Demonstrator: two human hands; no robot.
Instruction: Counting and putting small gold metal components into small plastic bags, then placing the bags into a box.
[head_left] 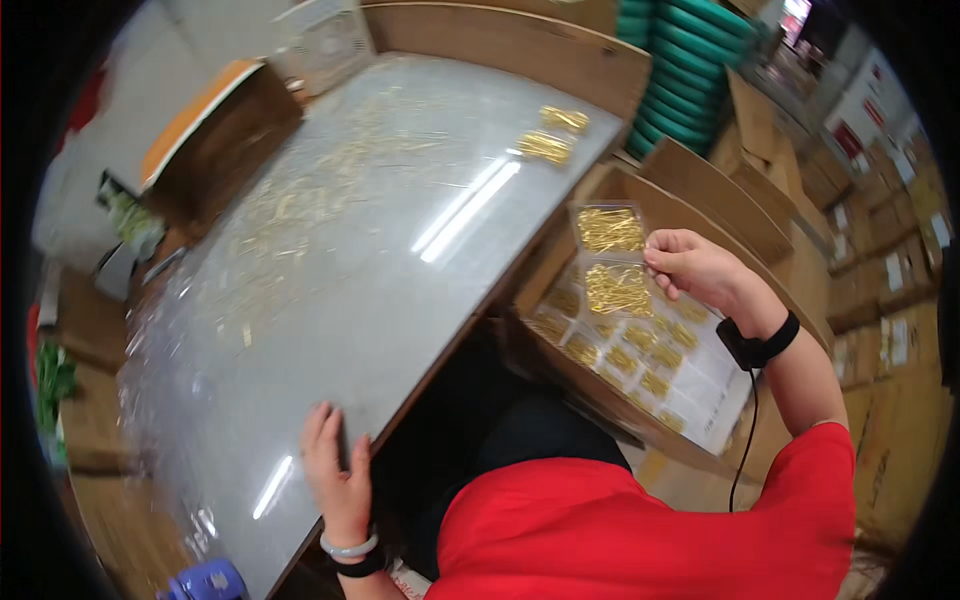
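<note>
My right hand (695, 268) reaches out to the right and pinches the edge of a clear bag of gold pins (618, 290) over a cardboard box (690, 215). A second clear bag of gold pins (609, 230) lies just beyond it. Inside the box sit rows of small filled bags of gold pins (640, 350). Resting flat on the near edge of the grey table (400, 300), my left hand (338, 478) has its fingers spread and holds nothing. Loose gold pins (300, 190) are scattered across the table's far left part.
Two small bundles of gold pins (552, 135) lie at the table's far right corner. A brown box with an orange lid (205, 140) stands at the far left. Stacked green trays (680, 70) and cardboard cartons (880, 270) fill the right side. A blue stool (205, 582) is at lower left.
</note>
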